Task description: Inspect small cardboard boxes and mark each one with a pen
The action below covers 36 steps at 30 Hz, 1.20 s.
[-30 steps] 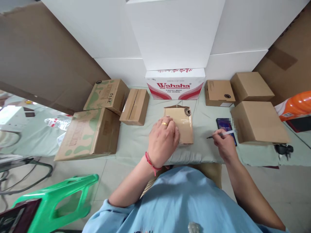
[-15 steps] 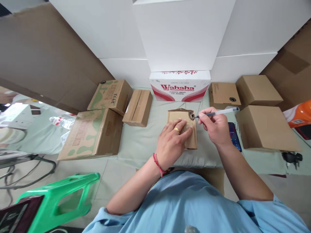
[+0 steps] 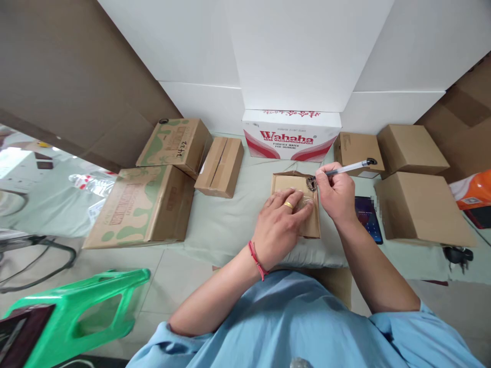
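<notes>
Small brown box [image 3: 312,225] lies on the cloth-covered surface [image 3: 218,230], near its front edge and directly before the person's chest. Left hand [image 3: 280,220], gold ring [image 3: 288,205] on one finger and red bracelet [image 3: 258,260] at the wrist, is laid palm down across the box top, fingers loosely extended rather than curled round it. Right hand [image 3: 337,191] is closed in a pinch on a pen [image 3: 353,166], thumb against the barrel, capless end slanting up to the right. The pen's tip is at a dark, ring-like mark [image 3: 311,183] in the box's far right corner; from where I stand, contact cannot be confirmed, the tip being small and partly hidden. Behind the box: white-and-red Wahaha carton [image 3: 289,138], against the white backing panels [image 3: 295,56]. To the person's left, a narrow taped carton [image 3: 220,166] beside two green-printed cartons [image 3: 134,209]. To the right, a phone [image 3: 368,220], lit, between forearm and plain carton [image 3: 425,204]; keys [image 3: 456,255] near the surface's front edge.
</notes>
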Motion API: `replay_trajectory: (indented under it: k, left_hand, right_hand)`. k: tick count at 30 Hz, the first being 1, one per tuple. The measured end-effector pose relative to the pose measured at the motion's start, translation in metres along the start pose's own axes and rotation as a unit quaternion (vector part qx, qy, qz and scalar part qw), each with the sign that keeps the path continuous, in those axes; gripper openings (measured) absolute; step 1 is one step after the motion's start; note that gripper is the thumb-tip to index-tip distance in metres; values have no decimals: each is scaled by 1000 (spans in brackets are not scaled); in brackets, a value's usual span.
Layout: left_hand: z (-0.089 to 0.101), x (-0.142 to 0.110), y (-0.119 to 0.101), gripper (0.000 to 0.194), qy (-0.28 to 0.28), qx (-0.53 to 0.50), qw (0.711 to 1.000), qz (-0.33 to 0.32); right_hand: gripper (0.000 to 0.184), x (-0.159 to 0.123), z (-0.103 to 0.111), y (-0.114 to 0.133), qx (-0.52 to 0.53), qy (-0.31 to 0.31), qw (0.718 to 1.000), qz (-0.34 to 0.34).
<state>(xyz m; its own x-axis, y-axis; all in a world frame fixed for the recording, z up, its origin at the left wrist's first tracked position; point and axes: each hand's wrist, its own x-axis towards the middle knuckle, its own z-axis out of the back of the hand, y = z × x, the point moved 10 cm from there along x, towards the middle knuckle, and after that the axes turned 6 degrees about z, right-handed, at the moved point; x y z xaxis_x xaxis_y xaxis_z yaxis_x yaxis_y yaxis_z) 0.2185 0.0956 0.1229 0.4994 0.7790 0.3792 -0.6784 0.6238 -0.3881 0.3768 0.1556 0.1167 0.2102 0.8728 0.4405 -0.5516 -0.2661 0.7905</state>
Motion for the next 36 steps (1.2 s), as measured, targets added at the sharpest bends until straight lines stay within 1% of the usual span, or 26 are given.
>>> replay_trajectory:
  k: [3,5,9,13,15,20,22,24,26,28,31,36]
  left_hand:
    - [1,-1,-1,40,-9,2,1000,-2]
    - [2,-1,-2,38,-20,11,1000,-8]
    - [3,-2,-1,37,-30,10,999,-6]
    - [1,-2,0,36,-23,-1,1000,-3]
    - [2,-2,-1,35,-30,5,1000,-7]
    - [3,-2,-2,35,-38,15,999,-14]
    - [2,-2,-1,36,-27,18,999,-9]
    - [0,-2,-2,40,-10,26,1000,-8]
    - [-3,-1,-5,45,18,40,999,-12]
    - [-7,0,-8,51,48,60,997,-14]
    - [-10,2,-9,53,81,83,993,-2]
    - [-10,4,-11,51,95,89,991,3]
  right_hand:
    - [20,1,1,3,-35,-9,999,4]
    - [20,2,0,4,-40,-5,999,11]
    - [22,6,-5,1,-8,31,999,17]
    - [27,6,-8,-9,45,69,997,1]
    - [27,5,-9,-10,63,86,994,-4]
    - [25,2,-8,-5,59,127,990,-7]
    - [24,2,-5,-4,54,131,990,-13]
    - [22,3,3,-4,43,107,993,-14]
    - [21,5,10,-3,36,82,996,-9]
    - [21,7,11,-1,36,83,996,-2]
    - [20,11,7,4,17,124,992,9]
    - [22,17,-1,15,-55,200,978,32]
